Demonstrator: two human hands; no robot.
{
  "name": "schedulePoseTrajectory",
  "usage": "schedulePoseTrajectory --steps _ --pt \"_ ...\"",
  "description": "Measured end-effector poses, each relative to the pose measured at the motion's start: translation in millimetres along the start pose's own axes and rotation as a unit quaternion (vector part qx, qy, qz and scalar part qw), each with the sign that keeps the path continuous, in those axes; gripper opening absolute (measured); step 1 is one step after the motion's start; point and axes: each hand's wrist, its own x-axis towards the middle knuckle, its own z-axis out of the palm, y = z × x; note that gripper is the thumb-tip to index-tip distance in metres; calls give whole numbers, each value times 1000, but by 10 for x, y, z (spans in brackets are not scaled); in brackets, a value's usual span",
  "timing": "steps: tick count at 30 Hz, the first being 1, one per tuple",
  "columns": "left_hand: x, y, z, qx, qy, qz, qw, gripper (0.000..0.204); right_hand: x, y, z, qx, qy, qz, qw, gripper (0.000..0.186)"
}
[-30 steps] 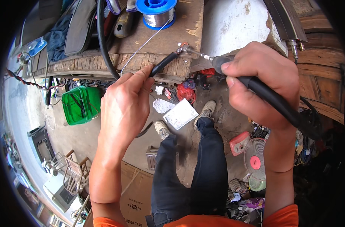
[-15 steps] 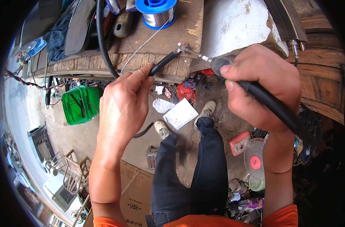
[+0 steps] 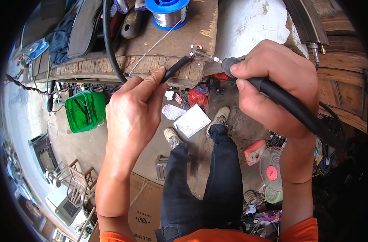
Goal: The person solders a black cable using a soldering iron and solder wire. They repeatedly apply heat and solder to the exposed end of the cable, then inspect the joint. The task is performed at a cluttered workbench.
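Observation:
A thick black cable (image 3: 177,69) is pinched in my left hand (image 3: 132,107), with its bare end pointing up and to the right. My right hand (image 3: 278,88) grips a soldering iron (image 3: 284,99) by its black handle. Its metal tip (image 3: 208,56) meets the cable's bare end over the front edge of the wooden bench (image 3: 163,46). Exactly how tip and end touch is too small to make out. Behind them stands a blue spool of solder (image 3: 170,20), its loose strand (image 3: 149,50) running down toward my left hand.
A grey-handled tool (image 3: 131,25) lies left of the spool. At the back right is a metal box (image 3: 307,22) with a cable plugged in. Below are a green bucket (image 3: 85,111), a white sheet (image 3: 192,121), a fan (image 3: 270,169) and scattered scrap.
The cable end and the iron's tip have shifted slightly to the right together. My right hand has moved a little up and to the left. Both grips stay the same.

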Motion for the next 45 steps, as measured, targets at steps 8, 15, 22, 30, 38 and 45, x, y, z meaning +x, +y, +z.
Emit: schedulePoseTrajectory --steps 8,15,22,30,38,45 --pt "-20 -6 27 5 5 -3 1000 28 23 11 -8 -14 12 -9 1000 24" --pt "-25 -24 41 15 7 6 1000 29 24 33 -2 -7 11 -6 1000 24" --pt "-33 -47 62 11 9 6 1000 29 33 -4 4 16 4 2 1000 24" --pt "-36 -43 66 16 6 1 1000 29 26 12 -9 -10 16 -3 1000 24" --pt "-37 -46 81 16 13 10 1000 30 22 36 -21 2 9 5 1000 24" --pt "-41 -47 80 18 12 9 1000 29 41 48 -17 5 9 2 1000 22"
